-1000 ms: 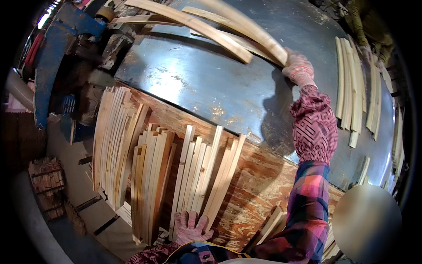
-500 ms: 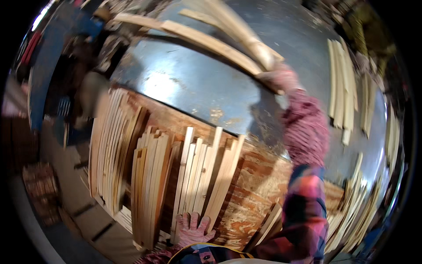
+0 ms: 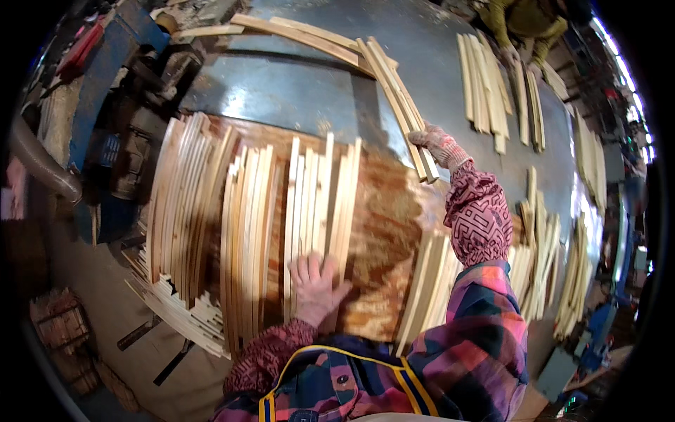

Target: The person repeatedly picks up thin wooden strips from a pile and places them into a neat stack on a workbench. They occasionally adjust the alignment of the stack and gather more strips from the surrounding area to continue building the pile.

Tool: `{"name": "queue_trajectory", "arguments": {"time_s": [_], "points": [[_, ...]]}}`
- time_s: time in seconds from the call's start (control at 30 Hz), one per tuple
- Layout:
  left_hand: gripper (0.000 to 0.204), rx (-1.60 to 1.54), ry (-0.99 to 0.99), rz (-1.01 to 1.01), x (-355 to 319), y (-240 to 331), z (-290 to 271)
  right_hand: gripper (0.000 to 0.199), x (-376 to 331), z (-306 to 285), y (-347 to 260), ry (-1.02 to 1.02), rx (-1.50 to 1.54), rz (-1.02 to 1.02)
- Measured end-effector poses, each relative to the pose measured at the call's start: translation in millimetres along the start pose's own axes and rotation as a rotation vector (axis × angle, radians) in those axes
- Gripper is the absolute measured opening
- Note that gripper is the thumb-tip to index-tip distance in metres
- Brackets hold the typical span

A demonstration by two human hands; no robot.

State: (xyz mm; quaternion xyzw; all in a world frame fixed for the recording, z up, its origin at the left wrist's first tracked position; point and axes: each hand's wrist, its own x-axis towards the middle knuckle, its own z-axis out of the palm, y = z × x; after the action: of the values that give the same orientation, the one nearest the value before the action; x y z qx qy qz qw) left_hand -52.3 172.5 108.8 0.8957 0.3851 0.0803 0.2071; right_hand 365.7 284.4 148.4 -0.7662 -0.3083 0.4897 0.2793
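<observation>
My right hand [image 3: 441, 145], in a pale glove, is closed around the near part of a few narrow wooden strips [image 3: 395, 98], which slant away to the far left above the grey metal table [image 3: 302, 81]. My left hand [image 3: 316, 287] lies with fingers spread on the near part of a bundle of wooden strips [image 3: 304, 204]. This bundle rests on a worn brown plywood board [image 3: 383, 232]. Left of it lie a second bundle of strips [image 3: 246, 211] and a wider stack of strips [image 3: 172, 204]. Another group of strips [image 3: 429, 281] sits beside my right forearm.
Longer strips [image 3: 302, 39] lie across the table's far side. At the far right, another person's hands [image 3: 512, 55] are by more strips [image 3: 484, 84]. Further bundles [image 3: 541, 246] line the right side. Blue machinery [image 3: 105, 84] stands on the left, with stacked wood [image 3: 60, 323] on the floor.
My right hand has drawn the strips nearer and away from those across the table. My left hand remains spread on the bundle, now farther from my body. The view has shifted.
</observation>
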Motion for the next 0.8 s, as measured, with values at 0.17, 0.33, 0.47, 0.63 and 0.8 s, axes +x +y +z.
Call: {"name": "queue_trajectory", "arguments": {"time_s": [0.17,0.33,0.47,0.63,0.8], "points": [[0.066,-0.685,-0.056,-0.174,-2,30,-1,0.055,-169,114,86,0.128,0.992,0.042],[0.062,-1.566,-0.477,-0.636,-12,43,47,0.047,-252,218,142,0.207,0.976,0.158],[0.061,-1.605,-0.289,-0.700,-42,63,48,0.058,-266,237,230,0.339,1.049,0.177],[0.075,-1.277,-0.340,-0.455,-64,50,61,0.053,-283,254,214,0.392,0.614,0.161],[0.071,-1.125,-0.386,-0.459,-83,63,62,0.051,-289,241,222,0.246,0.372,-0.022]]}}
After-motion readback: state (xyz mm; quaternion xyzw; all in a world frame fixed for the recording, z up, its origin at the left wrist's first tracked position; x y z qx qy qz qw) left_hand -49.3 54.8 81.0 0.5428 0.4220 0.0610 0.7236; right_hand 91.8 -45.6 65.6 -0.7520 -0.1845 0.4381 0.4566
